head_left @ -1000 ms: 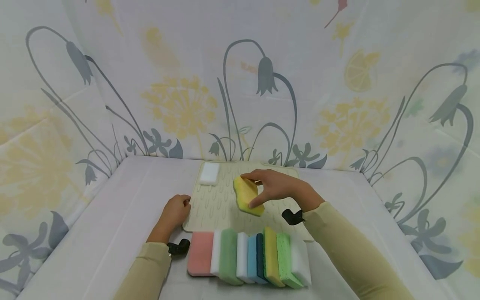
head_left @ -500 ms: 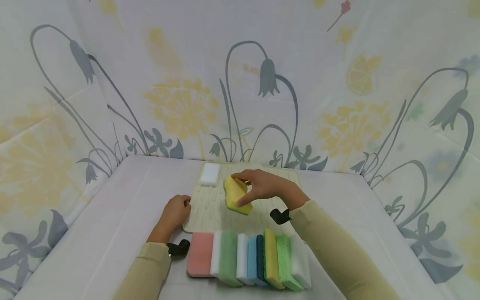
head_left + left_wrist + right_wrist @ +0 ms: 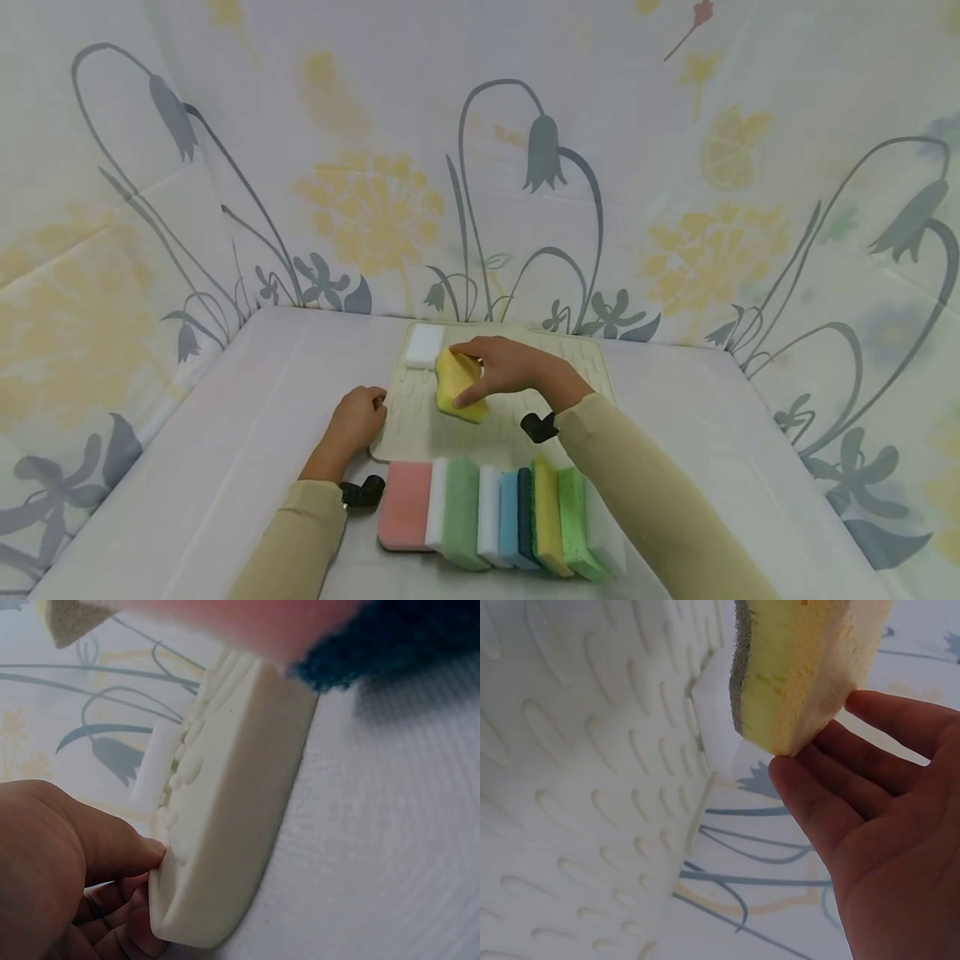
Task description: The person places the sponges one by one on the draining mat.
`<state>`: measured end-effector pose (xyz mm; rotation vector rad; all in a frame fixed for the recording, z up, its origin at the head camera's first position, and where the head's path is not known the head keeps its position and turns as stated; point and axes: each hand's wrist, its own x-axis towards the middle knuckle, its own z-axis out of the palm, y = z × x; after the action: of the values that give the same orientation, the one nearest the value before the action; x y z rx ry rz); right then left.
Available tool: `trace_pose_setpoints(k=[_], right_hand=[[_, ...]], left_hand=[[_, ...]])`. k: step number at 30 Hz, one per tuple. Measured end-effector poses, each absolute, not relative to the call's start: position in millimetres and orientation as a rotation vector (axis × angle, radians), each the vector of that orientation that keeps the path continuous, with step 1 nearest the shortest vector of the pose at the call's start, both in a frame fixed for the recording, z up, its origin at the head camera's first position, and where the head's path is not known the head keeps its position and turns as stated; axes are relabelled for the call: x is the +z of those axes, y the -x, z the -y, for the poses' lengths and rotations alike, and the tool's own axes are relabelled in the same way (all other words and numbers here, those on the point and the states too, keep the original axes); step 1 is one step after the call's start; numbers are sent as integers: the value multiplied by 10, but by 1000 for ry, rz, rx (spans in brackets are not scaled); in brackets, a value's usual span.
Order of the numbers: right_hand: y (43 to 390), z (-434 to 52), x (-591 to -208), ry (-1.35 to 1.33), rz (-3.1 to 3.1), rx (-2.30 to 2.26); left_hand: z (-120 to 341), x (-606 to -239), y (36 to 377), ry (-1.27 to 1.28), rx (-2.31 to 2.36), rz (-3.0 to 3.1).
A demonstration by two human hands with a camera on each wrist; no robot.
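The right hand (image 3: 506,367) pinches the yellow sponge (image 3: 452,385) between the thumb, set toward its near end, and the fingertips at its far end. Held this way, most of the sponge projects past the fingers, likely so that they do not come between it and a surface. The right wrist view shows it tilted and raised off the mat (image 3: 420,425), with a darker scouring layer (image 3: 740,671) on the side facing the mat.

The left hand (image 3: 358,422) pinches the mat's left edge, thumb on the upper side and fingers curled under the rim (the left wrist view shows this best). That grip probably keeps the mat from sliding.

Just beside the raised sponge, a white sponge (image 3: 424,347) lies on the mat in the far left corner, squared up with the edges, so its place looks chosen.

Nearer the person, along the mat's near edge, runs a row of sponges (image 3: 461,517), with the pink sponge (image 3: 406,505) at its left end. They lean against one another, perhaps so that each offers an edge to grasp.

Mat and row share a bench (image 3: 225,408) covered in white; behind it hangs a flowered cloth (image 3: 390,92).
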<state>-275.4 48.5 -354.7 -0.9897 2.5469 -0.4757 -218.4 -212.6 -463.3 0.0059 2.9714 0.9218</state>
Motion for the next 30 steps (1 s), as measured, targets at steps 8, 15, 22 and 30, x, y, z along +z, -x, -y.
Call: trace_pose_setpoints(k=[8,15,22,30], right_hand=[[2807,-293,-3573,995,-2546,-423],[2831,-129,-3636,1018,-2550,-350],[2854,22,-3693,998,-2534,-331],[2864,176,-3742,984,-2530,-308]], left_hand=[[2131,-4659,2208,-35,900,-3022],[2135,-4659,2213,-23,913,-3023],[2151,-4647,2197,-25,914,-3004],[2146,-4650,2211,-16,914,-2981]])
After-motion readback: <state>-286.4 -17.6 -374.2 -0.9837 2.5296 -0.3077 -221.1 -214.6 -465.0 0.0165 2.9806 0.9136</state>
